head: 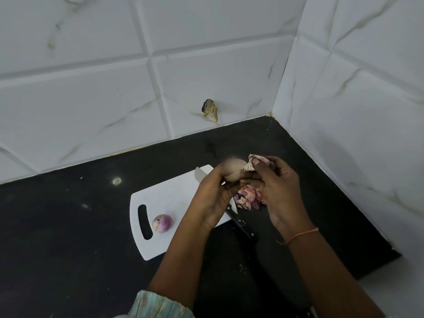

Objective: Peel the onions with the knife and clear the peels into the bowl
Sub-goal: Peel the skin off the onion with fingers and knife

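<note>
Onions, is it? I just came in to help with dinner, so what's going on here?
A person is peeling an onion by hand over the white cutting board. The left hand holds it while the right hand pulls a papery skin away. Loose peels lie in a pile beside the board. The knife lies across the board, unused, and another onion sits near the board's handle slot. No bowl shows.

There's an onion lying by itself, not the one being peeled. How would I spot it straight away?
Find the white cutting board on the black counter. Near the board's slotted handle lies a small purple onion, alone and untouched. The other onion is paler and gripped in the left hand above the board.
</note>
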`<action>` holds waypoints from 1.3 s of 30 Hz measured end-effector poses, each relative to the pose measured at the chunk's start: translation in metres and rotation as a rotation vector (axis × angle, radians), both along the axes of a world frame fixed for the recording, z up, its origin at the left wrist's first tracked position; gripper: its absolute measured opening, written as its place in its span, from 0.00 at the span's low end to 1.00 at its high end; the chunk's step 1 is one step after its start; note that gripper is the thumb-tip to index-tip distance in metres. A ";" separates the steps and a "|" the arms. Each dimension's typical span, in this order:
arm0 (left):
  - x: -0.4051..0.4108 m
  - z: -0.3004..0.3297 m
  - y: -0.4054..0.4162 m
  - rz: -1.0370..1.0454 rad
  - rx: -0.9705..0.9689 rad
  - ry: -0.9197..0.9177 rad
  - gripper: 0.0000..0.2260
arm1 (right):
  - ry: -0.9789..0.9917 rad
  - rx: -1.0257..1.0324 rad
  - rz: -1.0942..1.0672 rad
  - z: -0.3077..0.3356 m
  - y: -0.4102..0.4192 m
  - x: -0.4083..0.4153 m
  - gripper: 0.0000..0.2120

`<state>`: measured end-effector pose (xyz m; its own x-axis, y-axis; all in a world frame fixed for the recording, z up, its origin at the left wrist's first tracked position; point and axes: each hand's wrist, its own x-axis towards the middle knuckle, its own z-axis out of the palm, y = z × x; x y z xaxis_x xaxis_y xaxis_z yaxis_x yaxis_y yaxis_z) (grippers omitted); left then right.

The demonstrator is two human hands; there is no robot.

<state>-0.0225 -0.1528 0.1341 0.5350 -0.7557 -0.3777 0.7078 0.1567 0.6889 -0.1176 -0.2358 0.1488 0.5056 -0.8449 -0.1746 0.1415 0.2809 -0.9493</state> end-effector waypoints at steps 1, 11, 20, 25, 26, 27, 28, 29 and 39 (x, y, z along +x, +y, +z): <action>0.001 -0.001 0.000 0.007 -0.002 0.000 0.10 | -0.027 0.052 0.011 0.000 0.000 0.001 0.06; 0.010 -0.009 0.006 0.004 0.006 -0.064 0.10 | -0.165 0.429 -0.179 -0.014 -0.033 -0.002 0.09; 0.015 -0.020 0.009 0.023 0.087 -0.480 0.21 | 0.332 -0.297 0.160 -0.020 -0.017 0.004 0.18; 0.015 -0.015 0.010 0.042 0.031 -0.550 0.19 | 0.239 -0.431 0.229 -0.017 -0.013 0.007 0.12; 0.014 -0.014 0.010 0.045 0.027 -0.557 0.19 | 0.230 -0.444 0.205 -0.018 -0.012 0.008 0.11; 0.013 -0.014 0.010 0.050 0.023 -0.564 0.19 | 0.218 -0.460 0.185 -0.019 -0.012 0.009 0.10; 0.013 -0.014 0.010 0.056 0.018 -0.567 0.19 | 0.210 -0.485 0.168 -0.019 -0.011 0.010 0.09; 0.013 -0.013 0.010 0.061 0.009 -0.566 0.19 | 0.205 -0.511 0.154 -0.020 -0.011 0.010 0.08; 0.009 -0.011 0.008 0.099 -0.014 -0.336 0.20 | 0.200 -0.607 0.039 -0.022 -0.010 0.014 0.05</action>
